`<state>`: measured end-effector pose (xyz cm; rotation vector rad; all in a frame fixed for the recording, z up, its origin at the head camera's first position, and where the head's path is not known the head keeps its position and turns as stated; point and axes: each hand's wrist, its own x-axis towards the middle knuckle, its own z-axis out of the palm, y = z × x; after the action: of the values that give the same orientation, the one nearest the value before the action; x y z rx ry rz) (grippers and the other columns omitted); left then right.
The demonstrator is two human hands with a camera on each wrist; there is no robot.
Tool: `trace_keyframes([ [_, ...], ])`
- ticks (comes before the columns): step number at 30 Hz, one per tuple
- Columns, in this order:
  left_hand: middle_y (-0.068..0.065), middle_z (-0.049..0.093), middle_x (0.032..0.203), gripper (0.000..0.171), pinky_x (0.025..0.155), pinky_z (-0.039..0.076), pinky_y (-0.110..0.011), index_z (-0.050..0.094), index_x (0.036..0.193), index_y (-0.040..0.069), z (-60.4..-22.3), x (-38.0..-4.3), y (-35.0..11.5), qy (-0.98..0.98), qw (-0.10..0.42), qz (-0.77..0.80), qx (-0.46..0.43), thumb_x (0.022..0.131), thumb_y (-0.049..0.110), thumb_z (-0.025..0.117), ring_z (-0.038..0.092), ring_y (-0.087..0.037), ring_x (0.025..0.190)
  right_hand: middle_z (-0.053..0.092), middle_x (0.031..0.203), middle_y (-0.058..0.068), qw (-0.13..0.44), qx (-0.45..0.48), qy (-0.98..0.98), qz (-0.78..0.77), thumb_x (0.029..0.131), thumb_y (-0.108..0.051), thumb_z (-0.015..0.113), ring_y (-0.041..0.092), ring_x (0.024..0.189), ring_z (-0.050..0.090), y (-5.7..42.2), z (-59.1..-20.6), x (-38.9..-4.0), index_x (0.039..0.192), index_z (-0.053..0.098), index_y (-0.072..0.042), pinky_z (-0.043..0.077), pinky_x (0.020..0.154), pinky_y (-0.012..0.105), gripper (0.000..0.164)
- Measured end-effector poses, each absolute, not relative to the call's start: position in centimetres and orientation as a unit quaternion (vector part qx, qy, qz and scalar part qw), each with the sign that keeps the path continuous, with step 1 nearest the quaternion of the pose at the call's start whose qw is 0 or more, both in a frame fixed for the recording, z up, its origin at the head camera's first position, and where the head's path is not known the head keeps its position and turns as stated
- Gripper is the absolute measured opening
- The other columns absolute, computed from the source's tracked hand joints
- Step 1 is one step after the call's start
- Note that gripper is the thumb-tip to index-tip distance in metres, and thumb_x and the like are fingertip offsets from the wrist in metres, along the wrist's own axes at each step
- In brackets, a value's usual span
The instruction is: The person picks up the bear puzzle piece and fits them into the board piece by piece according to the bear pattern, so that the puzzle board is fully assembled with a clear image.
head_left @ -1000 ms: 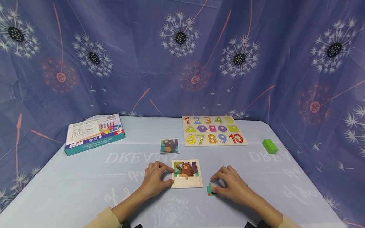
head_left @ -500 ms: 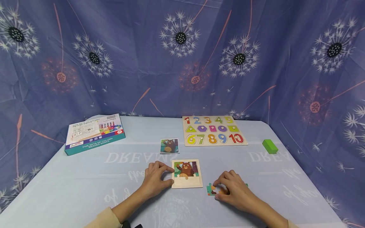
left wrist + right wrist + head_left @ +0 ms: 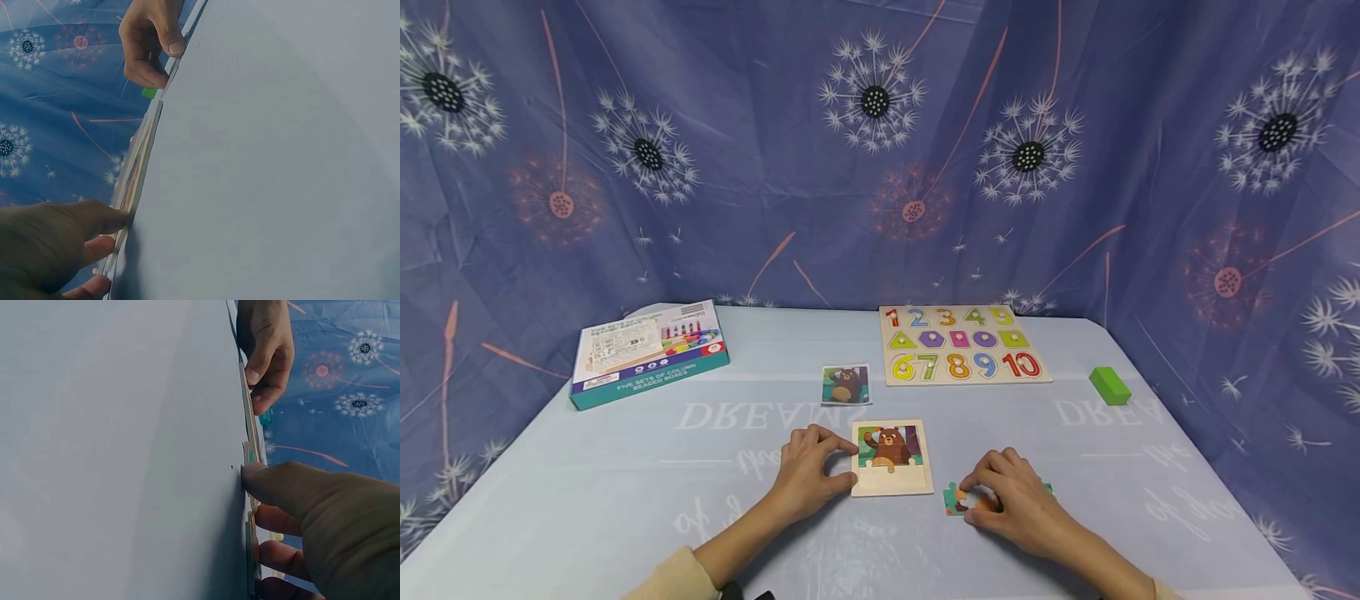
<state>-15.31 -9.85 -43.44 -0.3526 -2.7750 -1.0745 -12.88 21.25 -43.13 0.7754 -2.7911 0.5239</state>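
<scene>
A square wooden puzzle tray (image 3: 891, 487) lies in front of me. A bear picture (image 3: 890, 446) fills its upper part, and bare wood shows below. My left hand (image 3: 808, 469) touches the tray's left edge with thumb and index fingertip, both extended. To the right, my right hand (image 3: 1018, 504) has its thumb and index finger on opposite long sides of a green and orange puzzle piece (image 3: 951, 500), at its right end. Another brown and orange piece (image 3: 989, 502) shows beneath that hand. A green bit of a piece (image 3: 1048, 487) peeks out beyond the knuckles; the rest is hidden.
Behind the tray lies a small bear picture card (image 3: 846, 385). A number and shape board (image 3: 966, 346) sits at the back. The beaded boxes package (image 3: 650, 354) is at the back left, a green block (image 3: 1109, 386) at the right. A dandelion-print curtain (image 3: 760, 167) encloses the table.
Over the last second my right hand shifts slightly, lowering its index finger to the piece and drawing its thumb to the near side. The left hand and tray stay still.
</scene>
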Motion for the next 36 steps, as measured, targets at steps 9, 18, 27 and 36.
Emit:
trace_keyframes([
  [9,0.001,0.051,0.099,0.027,0.087,0.027,-0.046,0.07,0.094,0.02,-43.4,-15.3,-9.9,-0.924,0.069,-0.357,-0.116,0.068,0.02,0.077,0.038,-0.02,0.098,0.051,0.091,-0.02,0.094,0.258,-0.945,0.177,0.071,-0.037,0.079,0.0,0.083,0.034,21.1,-42.9,-12.9,0.089,0.067,-0.034,0.031,0.072,0.024,0.022],
  [18,0.0,0.051,0.099,0.027,0.087,0.026,-0.046,0.07,0.094,0.019,-43.3,-15.4,-9.8,-0.923,0.065,-0.36,-0.115,0.068,0.019,0.077,0.038,-0.021,0.099,0.053,0.09,-0.021,0.089,0.26,-0.943,0.189,0.073,-0.036,0.077,-0.001,0.083,0.034,20.5,-42.4,-13.4,0.092,0.067,-0.032,0.03,0.074,0.024,0.022],
  [27,0.0,0.051,0.099,0.027,0.087,0.027,-0.047,0.07,0.094,0.019,-43.4,-15.4,-9.8,-0.923,0.066,-0.362,-0.117,0.068,0.019,0.077,0.038,-0.022,0.1,0.057,0.092,-0.016,0.122,0.28,-0.932,0.193,0.072,-0.031,0.077,0.0,0.088,0.039,18.4,-41.6,-14.7,0.094,0.069,-0.027,0.037,0.081,0.031,0.024],
  [36,0.0,0.051,0.099,0.027,0.087,0.027,-0.048,0.07,0.094,0.019,-43.5,-15.4,-9.8,-0.924,0.068,-0.357,-0.116,0.068,0.019,0.077,0.038,-0.021,0.099,0.058,0.092,-0.011,0.099,0.276,-0.934,0.205,0.072,-0.03,0.077,0.004,0.088,0.04,15.7,-41.4,-15.9,0.094,0.07,-0.024,0.036,0.082,0.032,0.024],
])
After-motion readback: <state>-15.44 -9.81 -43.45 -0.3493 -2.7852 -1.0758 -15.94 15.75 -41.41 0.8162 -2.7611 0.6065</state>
